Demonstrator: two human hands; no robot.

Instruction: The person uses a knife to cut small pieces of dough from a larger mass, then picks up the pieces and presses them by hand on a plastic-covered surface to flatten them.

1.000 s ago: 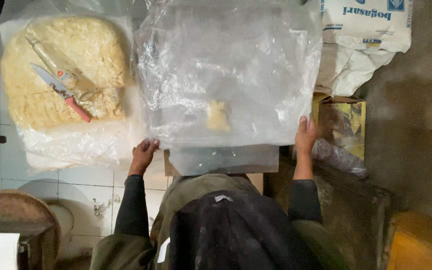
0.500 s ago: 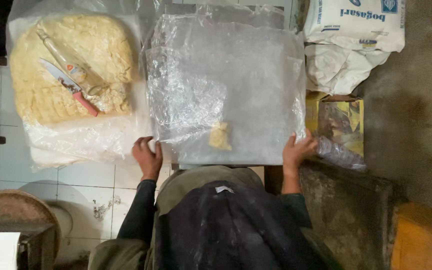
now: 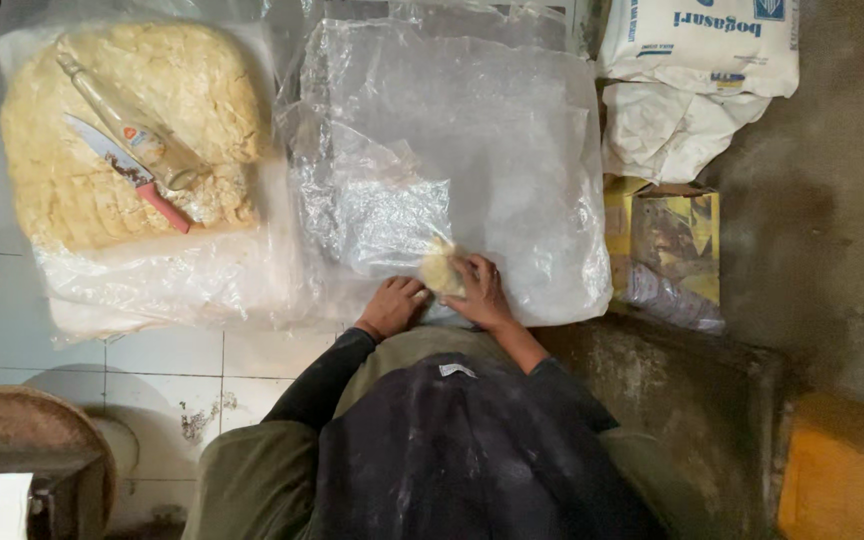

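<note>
We look down on our two hands meeting at the near edge of a clear plastic sheet (image 3: 452, 150) spread over the surface; our right hand (image 3: 482, 295) rests on a small pale lump of dough (image 3: 442, 270), its fingers curled around the lump's right side, and the lump sits on the plastic just in front of our body; our left hand (image 3: 390, 305) lies just beside it, fingers folded in and pressing the plastic's edge — whether they pinch the film we cannot tell. The plastic is crumpled and doubled over itself near the lump, smoother farther away. To the left, on another piece of plastic, lies a big slab of yellowish dough (image 3: 132, 140), scored along its near part; a knife with a pink handle (image 3: 127, 170) lies across it, and beside the knife a long rolled pale wrapper (image 3: 127, 125) lies slanted. To the right, off the plastic, stand white flour sacks (image 3: 697, 80) and, nearer, an open yellow cardboard box (image 3: 672, 245). The surface (image 3: 162, 355) is white tile, chipped in places — at the lower left a round woven tray (image 3: 22, 440) shows its rim.
</note>
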